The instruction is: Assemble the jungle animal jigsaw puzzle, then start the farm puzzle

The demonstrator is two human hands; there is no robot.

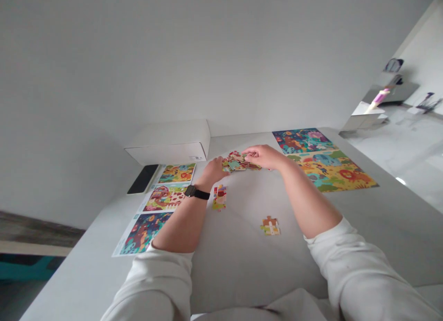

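Observation:
A heap of jigsaw puzzle pieces (235, 165) lies near the back of the white table. My left hand (214, 169) rests at the heap's left edge, fingers curved loosely beside the pieces; their tips are partly hidden. Over the right side of the heap is my right hand (261, 155), its fingers bent in toward the thumb. Whether a piece is between them is too small to make out. Close to my left wrist lie joined puzzle pieces (219, 197), upright in a short strip. Nearer to me are a few brown and green pieces (271, 226), apart from the heap.
Three picture cards (165, 198) lie in a column at left, partly behind my left forearm. A black phone (143, 178) is beside them. Behind stands a white box (169, 141) against the wall. Two colourful picture sheets (332, 168) lie at right.

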